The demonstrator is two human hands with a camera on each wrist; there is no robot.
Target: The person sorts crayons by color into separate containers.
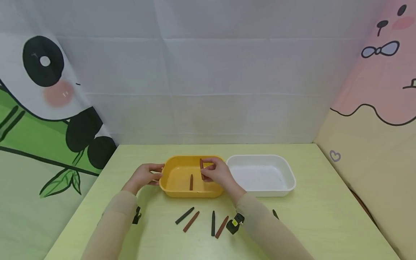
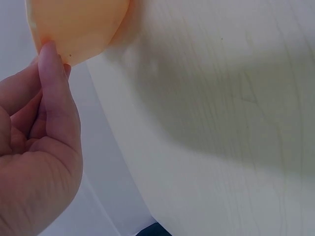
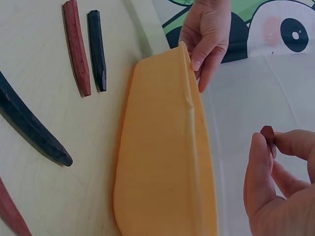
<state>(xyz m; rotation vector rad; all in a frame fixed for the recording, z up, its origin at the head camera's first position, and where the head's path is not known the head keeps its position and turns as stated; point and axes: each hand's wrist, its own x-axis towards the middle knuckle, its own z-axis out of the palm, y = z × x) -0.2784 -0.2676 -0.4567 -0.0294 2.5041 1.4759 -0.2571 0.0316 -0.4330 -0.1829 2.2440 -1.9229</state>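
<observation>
My right hand (image 1: 218, 172) pinches a reddish-brown crayon (image 1: 201, 169) between thumb and fingers, over the right part of a yellow tray (image 1: 165, 188). In the right wrist view the end of this crayon (image 3: 267, 132) sticks out between the fingertips, above the tray's rim. Another brown crayon (image 1: 191, 182) lies inside the tray. At the tray's left end, my left hand (image 1: 147, 176) holds the rim. The left wrist view has the left thumb (image 2: 55, 83) against the tray's outer wall (image 2: 78, 24), with the other fingers partly hidden behind.
A white tray (image 1: 260, 193) stands right beside the yellow one. In front of them lie a black crayon (image 1: 184, 215) next to a brown crayon (image 1: 191, 221), and another such pair, black (image 1: 213, 224) and brown (image 1: 222, 227). The right forearm partly covers one more dark crayon (image 1: 275, 214).
</observation>
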